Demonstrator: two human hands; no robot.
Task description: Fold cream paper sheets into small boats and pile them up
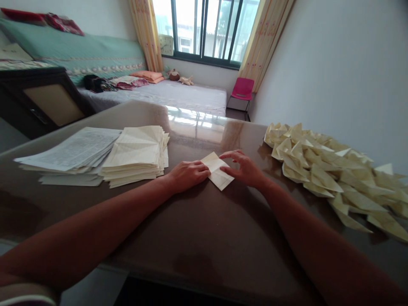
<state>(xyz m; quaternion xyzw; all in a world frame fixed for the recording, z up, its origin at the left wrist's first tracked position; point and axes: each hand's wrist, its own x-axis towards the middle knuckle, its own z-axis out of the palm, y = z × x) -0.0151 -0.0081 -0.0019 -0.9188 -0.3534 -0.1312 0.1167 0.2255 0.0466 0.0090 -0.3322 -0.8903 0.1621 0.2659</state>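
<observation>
A small folded sheet of cream paper [219, 174] lies on the brown tabletop before me, one corner toward me, with creases across it. My left hand [189, 175] grips its left corner, fingers together and pressed down on the paper. Over the paper's right side is my right hand [244, 168]. Its thumb and forefinger are spread apart, the thumb at the paper's edge and the forefinger near the upper right side. Left of my left hand stands a stack of creased cream sheets [135, 155].
Beside that stack lies a pile of printed sheets [76, 148]. Many pointed folded paper pieces [314, 163] are heaped along the table's right side by the wall. Beyond the glossy table [191, 238] are a bed [188, 98], a pink chair [242, 89] and a dark cabinet [38, 100].
</observation>
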